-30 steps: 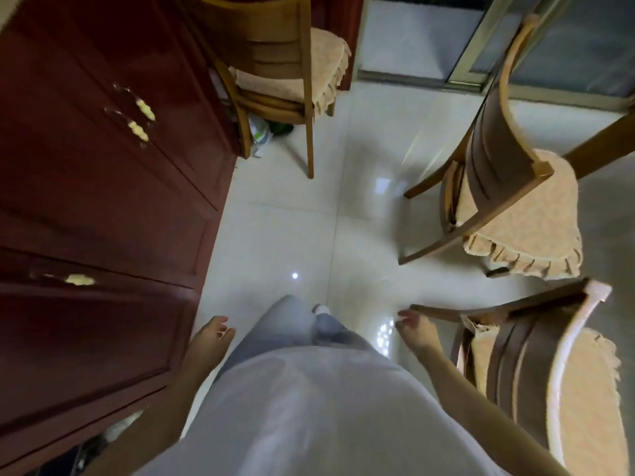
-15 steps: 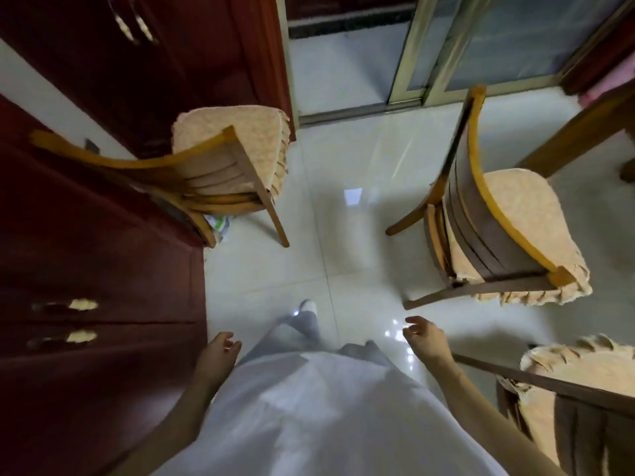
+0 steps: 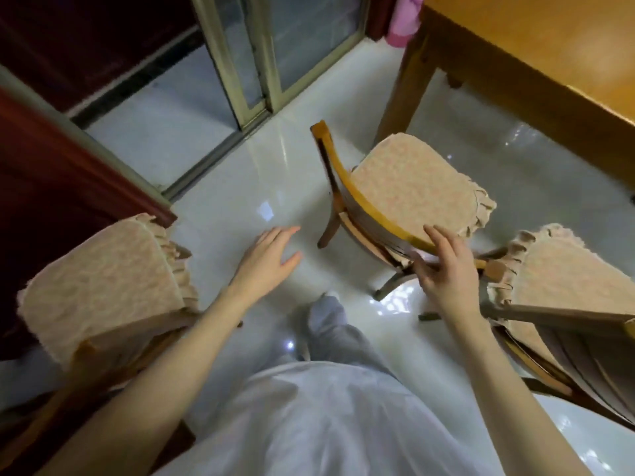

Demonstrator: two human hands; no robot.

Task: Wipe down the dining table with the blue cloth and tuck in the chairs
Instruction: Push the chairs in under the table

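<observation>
In the head view, three chairs with soft tan seat pads are seen on the shiny white floor (image 3: 240, 207). The middle chair (image 3: 412, 190) is set with its seat toward the bench (image 3: 549, 46) and its back toward the person. It is stood apart from the bench, and its seat is not yet under the top.

The top rail (image 3: 364, 205) of this chair is held by the right grip (image 3: 446, 269). The fingers are laid over the rail and the thumb is tucked below it, so the grip is closed round the wood. The left grip (image 3: 271, 255) is held out over the floor with its fingers spread, and nothing is held in it.

A left chair (image 3: 103, 290) is seen by the dark red cupboard (image 3: 51, 183). A right chair (image 3: 567, 286) is seen just beside the middle one. The blue cloth is not seen, so its place cannot be told.

The chair-tucking step is judged to be in hand. For the next move, the middle chair likely needs to be pushed forward until its seat is slid under the bench. The bench leg (image 3: 402, 97) is near the seat's far corner, so the chair should be steered to the right of it.
</observation>
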